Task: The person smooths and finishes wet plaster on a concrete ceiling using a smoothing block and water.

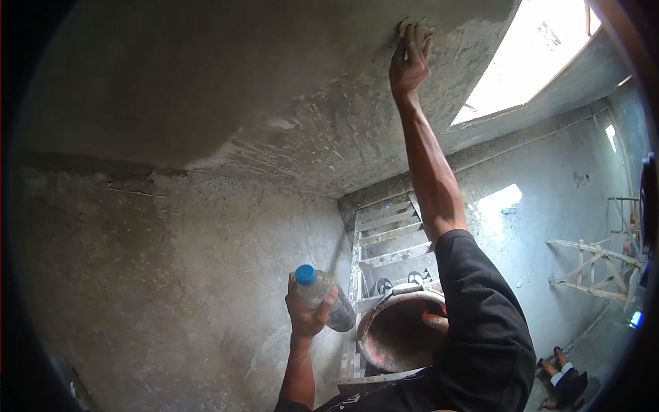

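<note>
Your left hand (pixel 307 309) is wrapped around a clear plastic bottle (pixel 326 296) with a blue cap (pixel 305 275). The cap is on, and the bottle tilts, cap end up and to the left, its base pointing down and to the right. You hold it low, in front of the grey wall. What is inside cannot be made out.

Your right hand (pixel 410 58) is raised at full reach, fingers pressed to the ceiling (pixel 274 89), a rough grey coat of plaster, streaked and uneven, smoother to the left. Whether those fingers hold anything cannot be told.
</note>
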A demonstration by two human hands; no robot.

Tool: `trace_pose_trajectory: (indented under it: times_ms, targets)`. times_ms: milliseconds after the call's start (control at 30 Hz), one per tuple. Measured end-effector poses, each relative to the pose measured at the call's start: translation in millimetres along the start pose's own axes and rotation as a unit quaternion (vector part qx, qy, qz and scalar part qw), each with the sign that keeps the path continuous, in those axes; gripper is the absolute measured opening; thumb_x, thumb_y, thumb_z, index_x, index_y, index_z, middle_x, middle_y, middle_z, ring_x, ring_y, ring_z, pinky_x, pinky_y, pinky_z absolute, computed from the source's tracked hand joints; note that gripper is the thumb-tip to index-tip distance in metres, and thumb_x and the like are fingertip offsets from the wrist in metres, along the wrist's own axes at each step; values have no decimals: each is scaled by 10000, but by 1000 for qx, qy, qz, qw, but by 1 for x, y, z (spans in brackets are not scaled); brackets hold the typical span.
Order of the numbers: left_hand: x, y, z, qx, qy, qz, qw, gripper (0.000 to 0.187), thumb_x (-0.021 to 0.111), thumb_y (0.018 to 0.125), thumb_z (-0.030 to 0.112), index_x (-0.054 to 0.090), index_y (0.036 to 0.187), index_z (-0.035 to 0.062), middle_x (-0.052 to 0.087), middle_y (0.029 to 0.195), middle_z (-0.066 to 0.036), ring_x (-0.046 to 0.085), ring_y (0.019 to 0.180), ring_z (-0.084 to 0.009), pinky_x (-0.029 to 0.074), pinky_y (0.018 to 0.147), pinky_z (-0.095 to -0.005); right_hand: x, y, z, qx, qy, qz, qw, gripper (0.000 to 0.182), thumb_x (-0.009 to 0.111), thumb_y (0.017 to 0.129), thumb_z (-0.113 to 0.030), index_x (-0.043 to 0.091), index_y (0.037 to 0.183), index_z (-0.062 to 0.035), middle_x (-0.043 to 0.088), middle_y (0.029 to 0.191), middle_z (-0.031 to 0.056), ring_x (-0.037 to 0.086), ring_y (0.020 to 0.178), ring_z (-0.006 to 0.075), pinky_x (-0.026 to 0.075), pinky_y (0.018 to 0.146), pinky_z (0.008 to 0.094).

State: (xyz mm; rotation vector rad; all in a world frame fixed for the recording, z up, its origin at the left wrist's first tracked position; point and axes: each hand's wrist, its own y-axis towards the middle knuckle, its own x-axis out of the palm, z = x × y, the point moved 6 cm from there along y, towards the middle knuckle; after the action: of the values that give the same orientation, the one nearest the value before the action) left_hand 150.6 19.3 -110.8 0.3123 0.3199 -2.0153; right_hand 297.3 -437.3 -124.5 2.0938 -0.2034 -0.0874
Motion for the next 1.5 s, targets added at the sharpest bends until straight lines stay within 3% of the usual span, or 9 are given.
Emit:
trace_pose_trajectory:
  times_ms: [233, 333, 467, 733, 867, 1067, 1300, 1400, 1500]
  targets:
    - [-8, 3, -16, 1, -1, 18, 1000, 373, 778, 749, 180, 549, 1005, 33, 650, 847, -68, 635, 739, -169, 515, 716, -316, -10, -71, -15, 55, 46, -135, 988, 281, 594, 894, -29, 661, 1167, -25, 653, 1170, 179, 627, 1111, 311, 515, 935, 404]
    - [-16, 0, -16, -13, 2, 25, 1000, 374, 775, 749, 180, 546, 1005, 33, 644, 850, -69, 631, 745, -174, 512, 720, -322, -30, -57, 13, 300, 182, 48, 935, 264, 567, 913, -28, 670, 1155, -11, 687, 1105, 177, 691, 974, 232, 523, 867, 310]
    - [-21, -3, -16, -15, 18, 39, 999, 375, 772, 749, 176, 541, 1009, 36, 637, 854, -68, 627, 753, -179, 508, 722, -325, -28, 1, 22, 177, 74, 153, 969, 271, 572, 905, -24, 666, 1158, -8, 683, 1116, 177, 690, 964, 246, 523, 863, 307]
    - [-10, 0, -16, -33, 10, 20, 999, 368, 729, 779, 213, 525, 1026, 32, 574, 876, -45, 562, 782, -153, 471, 750, -305, 3, -74, -20, -20, 73, -66, 995, 366, 567, 890, 11, 630, 1241, -74, 660, 1109, 209, 641, 1094, 288, 513, 871, 323]
    - [-12, 4, -10, -14, 31, 23, 999, 367, 732, 776, 202, 525, 1028, 34, 575, 877, -43, 561, 783, -154, 470, 751, -303, -20, -99, -6, 244, 162, -68, 954, 308, 590, 907, -25, 648, 1209, -47, 659, 1113, 217, 653, 1076, 272, 500, 890, 317]
    - [-17, -4, -16, -38, 28, 23, 999, 377, 740, 771, 206, 527, 1030, 35, 576, 884, -46, 562, 791, -157, 470, 753, -306, -14, -18, 15, 237, 157, 133, 950, 258, 562, 944, -59, 658, 1174, 6, 682, 1139, 153, 663, 1023, 161, 485, 905, 269]
    - [-13, 0, -11, -1, 23, 25, 999, 391, 775, 756, 209, 531, 1014, 44, 638, 854, -64, 632, 749, -178, 515, 734, -321, -25, -63, -33, 226, 189, -59, 954, 237, 592, 900, -60, 670, 1114, 5, 707, 1013, 189, 698, 951, 209, 544, 810, 315]
    - [-13, -6, -15, -23, 0, 30, 999, 380, 775, 760, 194, 534, 1011, 42, 639, 850, -59, 632, 752, -172, 514, 737, -320, -46, -57, -25, 371, 292, -24, 881, 202, 584, 904, -67, 675, 1065, 13, 724, 928, 149, 699, 896, 163, 553, 765, 309]
    - [-13, -6, -13, -21, -8, 30, 999, 373, 778, 760, 183, 539, 1007, 37, 643, 847, -57, 634, 753, -167, 515, 737, -316, -48, -35, -2, 306, 195, 19, 931, 200, 582, 917, -89, 668, 1056, 27, 722, 916, 131, 691, 882, 166, 551, 757, 317]
